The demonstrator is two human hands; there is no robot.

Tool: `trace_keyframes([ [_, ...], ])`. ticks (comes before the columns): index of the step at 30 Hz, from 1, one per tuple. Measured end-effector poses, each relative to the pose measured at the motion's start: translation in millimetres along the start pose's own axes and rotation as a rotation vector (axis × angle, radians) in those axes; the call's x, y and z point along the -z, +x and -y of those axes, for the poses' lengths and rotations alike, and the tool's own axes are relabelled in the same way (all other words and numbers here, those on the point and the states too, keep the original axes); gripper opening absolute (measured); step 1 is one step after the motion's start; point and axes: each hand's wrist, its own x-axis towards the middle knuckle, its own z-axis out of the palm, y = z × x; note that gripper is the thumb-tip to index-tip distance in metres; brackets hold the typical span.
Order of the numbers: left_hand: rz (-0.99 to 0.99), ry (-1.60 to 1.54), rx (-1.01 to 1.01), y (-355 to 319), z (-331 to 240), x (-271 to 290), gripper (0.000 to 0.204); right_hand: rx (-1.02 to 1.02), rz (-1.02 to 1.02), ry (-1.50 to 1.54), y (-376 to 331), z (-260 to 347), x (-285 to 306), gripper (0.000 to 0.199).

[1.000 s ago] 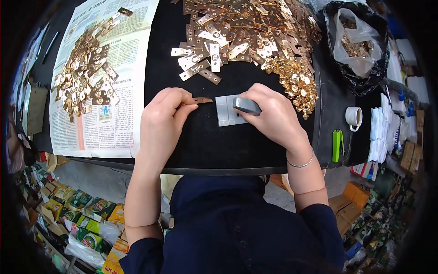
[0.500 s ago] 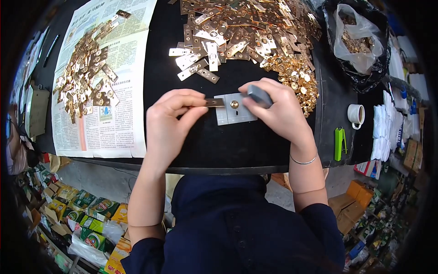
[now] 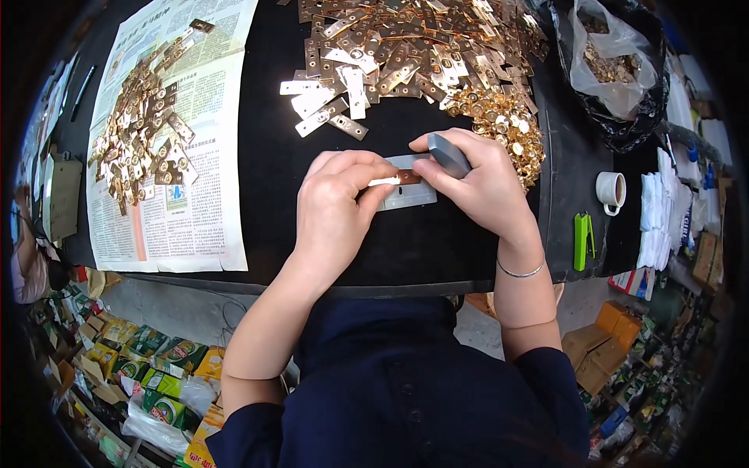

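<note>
Black table [image 3: 269,210], left hand [image 3: 337,195] pinched a coppery strip [image 3: 408,176] over gray plate [image 3: 417,196] (partly hidden), right hand [image 3: 493,183] gripped gray tool [image 3: 449,156].

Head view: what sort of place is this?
Probably a small assembly workshop: a heap of metal strips, a pile of gold-coloured round pieces on a black table, and cardboard boxes below.

This looks like a small, cluttered workshop for hand work: a black table [image 3: 437,253] carries loose heaps of punched metal plates [image 3: 421,58] and round gold-coloured pieces [image 3: 507,129], more plates [image 3: 144,132] lie on spread newspaper [image 3: 211,230], a plastic bag [image 3: 582,74] holds further small metal parts [image 3: 612,69], and colourful cartons [image 3: 181,352] and cardboard boxes [image 3: 594,359] crowd the grey floor [image 3: 168,300] around it
</note>
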Motion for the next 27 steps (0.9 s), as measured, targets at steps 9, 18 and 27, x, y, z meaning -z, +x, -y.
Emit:
trace_keyframes([
  [9,0.0,0.126,-0.01,2.6,-2.6,2.5,0.021,-0.085,-0.053,0.091,-3.9,6.5,4.0,0.014],
  [18,-0.037,0.128,-0.052,7.3,2.5,-3.7,0.019,0.008,-0.347,0.555,-1.2,-3.7,-12.6,0.029],
  [27,-0.04,0.101,-0.059,6.0,4.6,-1.5,0.021,-0.126,-0.21,0.451,2.6,6.5,-7.7,0.03],
])
